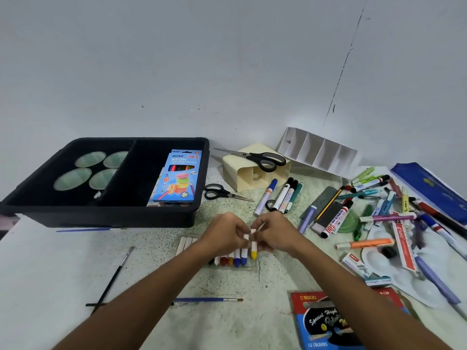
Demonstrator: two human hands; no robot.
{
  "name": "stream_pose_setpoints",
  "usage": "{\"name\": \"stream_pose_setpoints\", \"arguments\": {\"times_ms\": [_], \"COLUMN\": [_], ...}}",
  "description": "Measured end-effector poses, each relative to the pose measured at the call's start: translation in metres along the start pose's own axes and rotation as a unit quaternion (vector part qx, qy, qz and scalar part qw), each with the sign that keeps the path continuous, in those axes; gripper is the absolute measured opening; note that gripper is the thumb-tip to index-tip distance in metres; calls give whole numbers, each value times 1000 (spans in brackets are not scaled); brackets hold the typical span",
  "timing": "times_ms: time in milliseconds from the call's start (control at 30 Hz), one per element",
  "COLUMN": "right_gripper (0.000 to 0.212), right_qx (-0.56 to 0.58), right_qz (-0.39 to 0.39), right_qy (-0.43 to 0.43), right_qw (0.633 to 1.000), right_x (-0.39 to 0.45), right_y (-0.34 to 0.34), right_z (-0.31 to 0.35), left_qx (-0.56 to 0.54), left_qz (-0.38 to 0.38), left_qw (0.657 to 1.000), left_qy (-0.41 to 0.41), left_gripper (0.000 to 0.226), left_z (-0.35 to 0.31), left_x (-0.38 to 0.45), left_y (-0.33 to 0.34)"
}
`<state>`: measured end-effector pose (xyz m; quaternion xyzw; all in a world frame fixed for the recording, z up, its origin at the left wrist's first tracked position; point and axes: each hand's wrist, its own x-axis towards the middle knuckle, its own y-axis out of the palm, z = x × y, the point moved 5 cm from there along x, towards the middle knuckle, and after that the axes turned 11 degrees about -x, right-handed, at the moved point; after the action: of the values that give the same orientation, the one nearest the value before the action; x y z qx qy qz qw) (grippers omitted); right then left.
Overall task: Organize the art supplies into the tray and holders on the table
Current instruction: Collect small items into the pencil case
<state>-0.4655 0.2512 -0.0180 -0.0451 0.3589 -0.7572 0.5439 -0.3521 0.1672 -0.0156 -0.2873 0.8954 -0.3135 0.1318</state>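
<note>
Tabletop (252, 324): pale green-white, dark speckle pattern. Tray (101, 215): black; round lids (89, 159) inside pale green. Pencil box (180, 178): light blue, multicoloured print, "NEON" in white. Holder (249, 178): cream. Divided holder (318, 154): white. Both scissors (265, 160): black handles. Crayons (237, 258): white wrappers; tips black, red, yellow, blue, blue; crayon (253, 250) at the end yellow-tipped. Crayon box (326, 322): red and blue, black panel.
</note>
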Motion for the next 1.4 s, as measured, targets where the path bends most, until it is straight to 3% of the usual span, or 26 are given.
{"name": "stream_pose_setpoints", "arguments": {"times_ms": [167, 467, 667, 967, 1067, 1167, 1267, 1400], "right_gripper": [14, 11, 12, 11, 31, 60, 73, 75], "right_qx": [-33, -61, -147, -199, -267, -428, -525, -567], "right_qz": [-2, -18, -50, -104, -107, -47, -9, 17], "right_qy": [2, -15, -43, -124, -209, -311, -345, -342], "right_qw": [999, 998, 987, 967, 934, 848, 778, 749], "right_x": [1, -2, 2, -7, -18, -27, -30, -26], "right_y": [3, 8, 7, 12, 15, 32, 46, 56], "right_z": [-2, -2, -3, -6, -1, -3, -16, -26], "left_qx": [13, 117, 199, 237, 237, 268, 336, 374], "left_qz": [-2, -19, 66, 76, 73, 109, 144, 160], "left_qw": [999, 978, 943, 916, 918, 915, 903, 894], "left_qy": [29, 174, 257, 313, 310, 281, 226, 190], "left_gripper": [23, 24, 34, 35, 46, 62, 73, 77], "left_z": [2, 5, 14, 14, 17, 31, 54, 67], "left_x": [-4, -23, -41, -54, -58, -62, -66, -68], "left_y": [1, -1, 4, 4, 0, -5, -9, -6]}}
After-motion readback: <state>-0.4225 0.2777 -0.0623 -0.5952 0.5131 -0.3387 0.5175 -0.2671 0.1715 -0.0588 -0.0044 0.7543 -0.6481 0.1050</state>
